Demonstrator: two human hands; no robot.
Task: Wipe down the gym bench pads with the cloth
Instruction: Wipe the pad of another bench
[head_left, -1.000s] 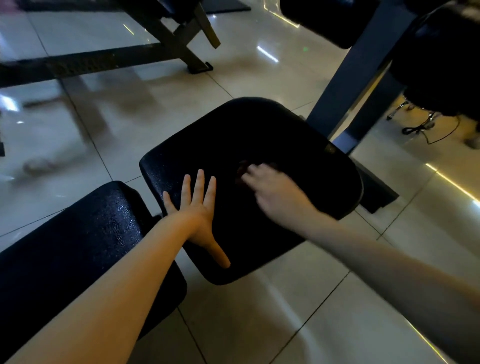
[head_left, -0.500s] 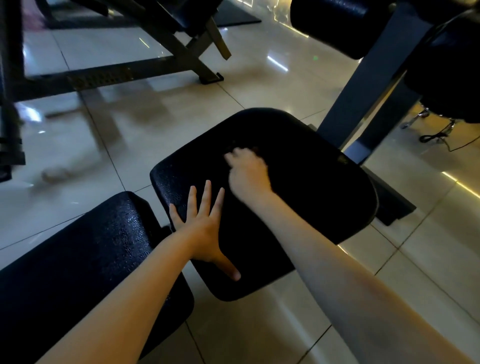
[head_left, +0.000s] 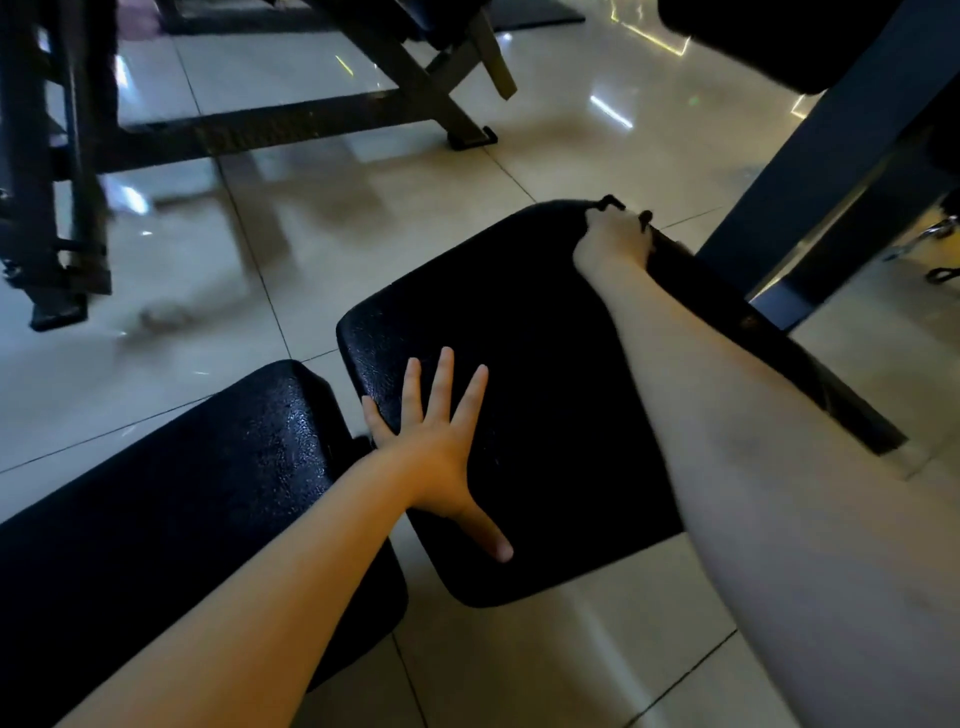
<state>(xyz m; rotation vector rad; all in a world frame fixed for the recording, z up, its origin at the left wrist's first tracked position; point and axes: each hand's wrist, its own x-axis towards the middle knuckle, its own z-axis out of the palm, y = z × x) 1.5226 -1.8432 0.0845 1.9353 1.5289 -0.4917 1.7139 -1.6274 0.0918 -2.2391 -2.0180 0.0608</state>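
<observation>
At the far corner of the seat pad (head_left: 545, 389), the dark cloth (head_left: 605, 201) could slide off the edge if we push further, leaving the rim unwiped. Our right hand (head_left: 615, 241) curls around the cloth there, arm stretched out. Our left hand (head_left: 441, 457) lies flat on the pad's near side, fingers spread, holding nothing.

Most of the cloth (head_left: 607, 201) hidden under the right hand (head_left: 615, 241); nearer pad (head_left: 182, 493) cut off at left edge.
</observation>
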